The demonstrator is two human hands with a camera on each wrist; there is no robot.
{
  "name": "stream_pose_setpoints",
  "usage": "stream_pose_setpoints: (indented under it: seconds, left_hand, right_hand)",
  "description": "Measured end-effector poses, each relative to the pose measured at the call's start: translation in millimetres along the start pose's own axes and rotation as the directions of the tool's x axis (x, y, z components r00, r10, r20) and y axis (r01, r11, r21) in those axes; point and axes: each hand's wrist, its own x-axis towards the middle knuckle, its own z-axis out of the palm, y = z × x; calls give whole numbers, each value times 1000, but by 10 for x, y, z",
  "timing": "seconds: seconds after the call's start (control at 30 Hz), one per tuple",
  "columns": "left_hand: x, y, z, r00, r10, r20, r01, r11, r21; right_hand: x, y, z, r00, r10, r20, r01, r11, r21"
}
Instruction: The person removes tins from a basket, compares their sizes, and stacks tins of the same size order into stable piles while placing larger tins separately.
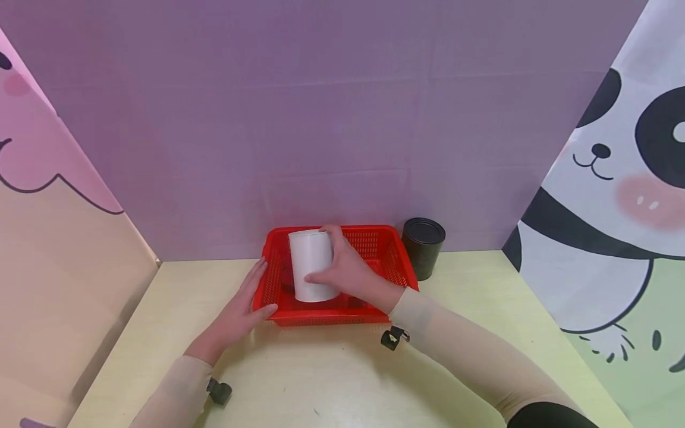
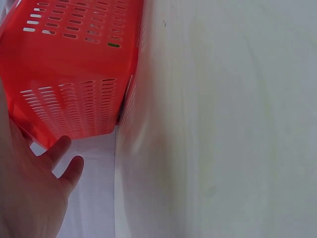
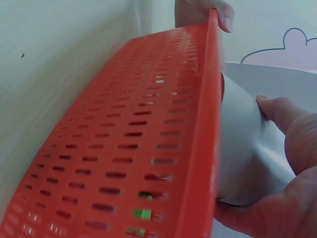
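Observation:
A white cylindrical can stands nearly upright within the red plastic basket; whether it touches the bottom I cannot tell. My right hand grips the can from its right side, the thumb across the front and the fingers at the upper far side. In the right wrist view, the can's pale wall shows beyond the basket's rim. At the basket's left front corner rests my left hand, its fingers extended along the side and its thumb at the front rim. The left wrist view shows those fingers spread beside the slotted wall.
A black lidded canister stands on the table right of the basket. Something green shows through the basket's slots. Behind is a purple backdrop; a panda-printed panel borders the light wooden table at right.

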Motion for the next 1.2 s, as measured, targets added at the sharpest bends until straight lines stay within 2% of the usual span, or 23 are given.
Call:
stream_pose_setpoints:
  seconds: [0.33, 0.63, 0.77, 0.97, 1.2]
  left_hand:
    - [17, -36, 3, 1000, 14, -9, -14, 999, 31]
    - [18, -60, 15, 999, 27, -27, -25, 998, 50]
    - [13, -66, 19, 999, 23, -29, -21, 998, 52]
    - [2, -19, -10, 1000, 4, -27, -2, 999, 55]
    - [-14, 10, -5, 999, -15, -35, 17, 998, 60]
  right_hand:
    - [-82, 25, -273, 995, -74, -62, 75, 997, 28]
    - [-235, 26, -623, 991, -36, -129, 45, 997, 66]
    - [-323, 57, -804, 985, -60, -159, 73, 995, 72]
    - [-387, 127, -1024, 975, -102, -197, 103, 995, -2]
    - [-476, 212, -1164, 968, -114, -225, 107, 993, -45]
